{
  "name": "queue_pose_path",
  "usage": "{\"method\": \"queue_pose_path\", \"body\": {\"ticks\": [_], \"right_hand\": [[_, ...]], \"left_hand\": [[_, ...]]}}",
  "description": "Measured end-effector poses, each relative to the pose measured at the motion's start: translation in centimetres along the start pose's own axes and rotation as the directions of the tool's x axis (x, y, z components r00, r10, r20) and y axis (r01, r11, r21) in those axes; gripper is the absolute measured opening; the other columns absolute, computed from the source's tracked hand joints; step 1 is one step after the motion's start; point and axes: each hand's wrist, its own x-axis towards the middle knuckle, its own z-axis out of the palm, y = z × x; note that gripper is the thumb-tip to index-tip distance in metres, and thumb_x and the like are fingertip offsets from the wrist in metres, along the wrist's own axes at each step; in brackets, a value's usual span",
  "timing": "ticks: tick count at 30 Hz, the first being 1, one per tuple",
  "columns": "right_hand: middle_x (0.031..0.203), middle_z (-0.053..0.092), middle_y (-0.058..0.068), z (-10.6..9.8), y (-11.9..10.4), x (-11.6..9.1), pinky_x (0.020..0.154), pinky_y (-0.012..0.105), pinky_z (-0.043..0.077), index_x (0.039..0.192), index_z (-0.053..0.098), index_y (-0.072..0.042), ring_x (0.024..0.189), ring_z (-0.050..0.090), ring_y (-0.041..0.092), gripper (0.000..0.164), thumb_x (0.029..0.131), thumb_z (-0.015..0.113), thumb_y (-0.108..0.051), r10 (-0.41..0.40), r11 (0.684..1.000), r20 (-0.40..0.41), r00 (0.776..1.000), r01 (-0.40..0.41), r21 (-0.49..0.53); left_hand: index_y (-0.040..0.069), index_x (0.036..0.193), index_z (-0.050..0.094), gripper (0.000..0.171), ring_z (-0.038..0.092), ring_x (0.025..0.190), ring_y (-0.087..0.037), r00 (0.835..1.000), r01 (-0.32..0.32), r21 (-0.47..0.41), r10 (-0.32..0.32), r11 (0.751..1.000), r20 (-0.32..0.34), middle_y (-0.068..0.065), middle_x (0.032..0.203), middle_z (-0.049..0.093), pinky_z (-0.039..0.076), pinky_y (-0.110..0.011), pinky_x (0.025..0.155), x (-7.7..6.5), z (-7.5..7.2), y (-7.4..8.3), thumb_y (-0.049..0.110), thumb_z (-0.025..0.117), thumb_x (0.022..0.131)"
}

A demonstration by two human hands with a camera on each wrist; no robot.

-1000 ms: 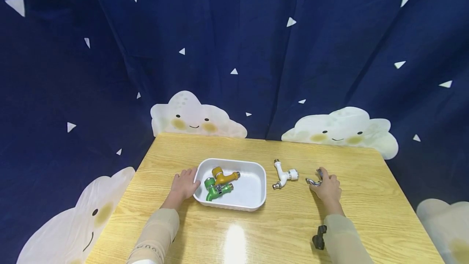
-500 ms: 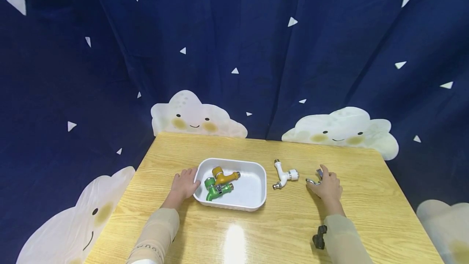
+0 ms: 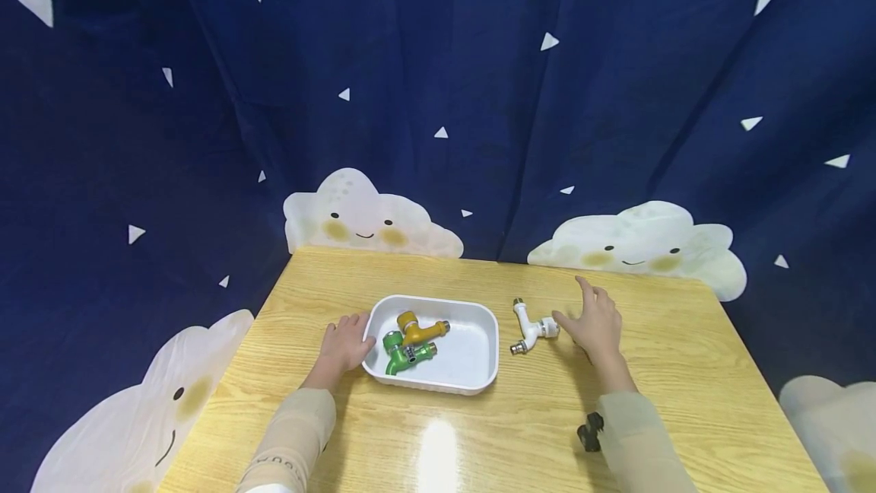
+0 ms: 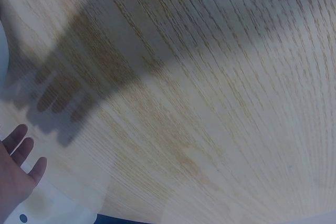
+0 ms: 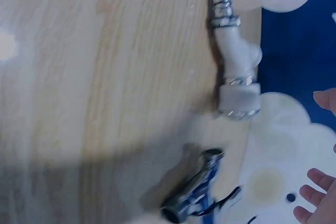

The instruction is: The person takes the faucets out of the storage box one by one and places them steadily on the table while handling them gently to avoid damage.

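My left hand (image 3: pixel 345 342) rests at the left rim of a white tray (image 3: pixel 482 314), its thumb over the rim; in the left wrist view the fingers (image 4: pixel 22 151) look extended. A yellow tap (image 3: pixel 419 332) and a green tap (image 3: pixel 405 353) lie inside the tray. My right hand (image 3: pixel 594 326) is raised over the table with fingers spread, holding nothing. Its thumb appears near the handle of a white tap (image 3: pixel 530 329) right of the tray; contact cannot be told. A chrome tap (image 5: pixel 197 187) lies beside the white tap in the right wrist view, hidden by my hand in the head view.
Everything sits on a light wooden table (image 3: pixel 376 440). Behind it hangs a dark blue curtain (image 3: pixel 438 82) with white clouds. A black device (image 3: pixel 590 432) is at the right sleeve.
My right hand has left the chrome tap, spreading its fingers and moving left and away from me towards the white tap. The left hand and tray have stayed put.
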Motion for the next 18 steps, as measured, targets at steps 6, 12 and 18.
{"method": "queue_pose_path", "body": {"ticks": [6,12,18], "right_hand": [[0.128,0.039,0.028,0.3,-2.3,0.3,0.09,0.063,0.03,0.139,0.032,-0.013,0.116,0.037,0.048,0.08,0.073,0.069,-0.04,-0.114,0.993,-0.027,0.993,0.114,0.003],[0.125,0.043,0.025,1.2,-4.6,-0.1,0.089,0.06,0.034,0.137,0.036,-0.014,0.113,0.042,0.044,0.078,0.071,0.069,-0.04,-0.23,0.973,-0.038,0.972,0.229,-0.019],[0.123,0.046,0.023,2.3,-6.9,-0.5,0.092,0.057,0.035,0.136,0.039,-0.015,0.113,0.044,0.041,0.076,0.071,0.07,-0.039,-0.312,0.95,-0.018,0.95,0.311,-0.019]], "left_hand": [[0.008,0.136,0.038,0.058,0.042,0.116,-0.033,1.0,-0.002,0.007,0.002,1.0,-0.005,-0.016,0.128,0.049,0.033,-0.056,0.094,0.0,0.1,-0.1,0.037,0.043,0.087],[0.008,0.136,0.038,0.058,0.043,0.116,-0.033,1.0,-0.008,0.014,0.008,1.0,-0.006,-0.016,0.127,0.049,0.034,-0.055,0.092,0.0,0.1,-0.1,0.037,0.042,0.087],[0.008,0.135,0.039,0.058,0.043,0.116,-0.033,1.0,-0.006,0.016,0.006,1.0,-0.006,-0.015,0.127,0.049,0.034,-0.055,0.093,0.1,0.2,-0.1,0.038,0.042,0.086]]}}
